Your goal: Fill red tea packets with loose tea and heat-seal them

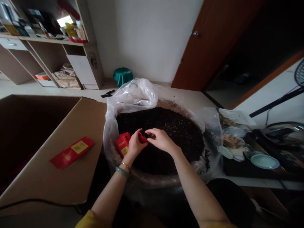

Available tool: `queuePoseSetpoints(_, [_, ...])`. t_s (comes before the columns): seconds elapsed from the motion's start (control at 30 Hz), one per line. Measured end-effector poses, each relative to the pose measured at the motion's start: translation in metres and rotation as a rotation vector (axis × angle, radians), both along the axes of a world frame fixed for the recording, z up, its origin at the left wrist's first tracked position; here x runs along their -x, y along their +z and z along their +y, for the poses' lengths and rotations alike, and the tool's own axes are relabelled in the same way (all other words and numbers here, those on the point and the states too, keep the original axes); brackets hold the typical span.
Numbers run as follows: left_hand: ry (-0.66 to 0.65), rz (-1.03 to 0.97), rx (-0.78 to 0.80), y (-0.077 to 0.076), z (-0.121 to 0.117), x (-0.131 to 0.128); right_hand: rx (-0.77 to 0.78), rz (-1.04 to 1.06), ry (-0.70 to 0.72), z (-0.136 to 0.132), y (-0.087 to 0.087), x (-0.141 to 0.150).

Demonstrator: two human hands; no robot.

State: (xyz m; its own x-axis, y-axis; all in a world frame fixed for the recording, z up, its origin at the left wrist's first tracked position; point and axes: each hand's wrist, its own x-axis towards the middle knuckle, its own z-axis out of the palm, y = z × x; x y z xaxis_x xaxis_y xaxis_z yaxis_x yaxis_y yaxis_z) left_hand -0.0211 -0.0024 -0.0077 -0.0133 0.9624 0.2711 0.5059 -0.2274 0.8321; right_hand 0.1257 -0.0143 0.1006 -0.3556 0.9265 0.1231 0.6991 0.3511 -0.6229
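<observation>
A wide container lined with clear plastic [111,126] holds a heap of dark dried leaves [180,129] that look like tea. Above the heap, my left hand [135,146] is closed around a small red packet [142,138], its mouth facing my right hand. My right hand [161,139] pinches some of the dark leaves [151,136] at that mouth. Further red packets with yellow labels [123,144] rest against the container's left inner side, beside my left hand. One flat red packet [72,152] lies on a cardboard flap at the left.
An open cardboard box [87,117] stands to the left. On the right, a low surface carries a pale green bowl [264,160] and several small dishes. Behind are a teal-covered object [123,76], a brown door [209,41] and a desk [54,41] with shelves.
</observation>
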Motion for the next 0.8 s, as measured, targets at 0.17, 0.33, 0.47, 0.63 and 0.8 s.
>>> queuePoseSetpoints(0.17, [-0.053, -0.028, -0.055, -0.005, 0.000, 0.000, 0.033, -0.284, 0.115, -0.002, -0.009, 0.010])
queuePoseSetpoints(0.33, [-0.117, -0.037, -0.035, -0.006, -0.001, 0.000, 0.053, -0.317, 0.135, -0.001, -0.006, 0.008])
queuePoseSetpoints(0.47, [-0.077, -0.029, -0.005, -0.004, -0.001, 0.000, -0.020, -0.019, 0.022, 0.000, -0.007, -0.003])
queuePoseSetpoints(0.63, [-0.097, -0.045, -0.026, -0.001, -0.003, -0.002, -0.088, 0.069, 0.003, 0.004, -0.022, -0.009])
queuePoseSetpoints(0.8, [-0.166, -0.063, -0.049, 0.002, -0.002, -0.002, -0.096, 0.067, -0.052, 0.001, -0.026, -0.011])
